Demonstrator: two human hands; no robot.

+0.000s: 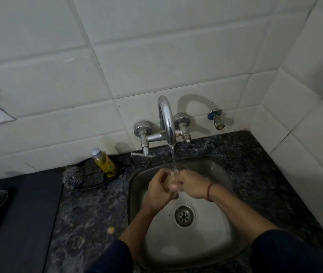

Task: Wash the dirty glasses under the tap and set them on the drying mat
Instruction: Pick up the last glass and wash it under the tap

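White glazed wall tiles (pixel 156 62) rise behind a dark speckled granite counter (pixel 89 209) with a small round-cornered steel sink (pixel 212 229) set into it. Hardest to make out is the clear drinking glass (pixel 173 181): it is transparent, blurred by running water, and largely covered by both hands, so only a faint rim and a pale lower edge show. It sits over the sink basin, directly under the thin stream from the curved chrome wall tap (pixel 166 119). The left hand (pixel 159 191) wraps around the glass from one side, fingers curled closed on it; the right hand (pixel 193 185), a red thread at its wrist, grips it from the other side, thumb across the front. Dark blue sleeves are cut off by the lower edge. At far left a dark grey mat (pixel 24 223) is only partly in view. A black oval dish (pixel 99 174) on the counter holds a yellow capped bottle (pixel 104 163), a steel-wool scrubber (pixel 71 175) and dark scouring pads (pixel 93 174).
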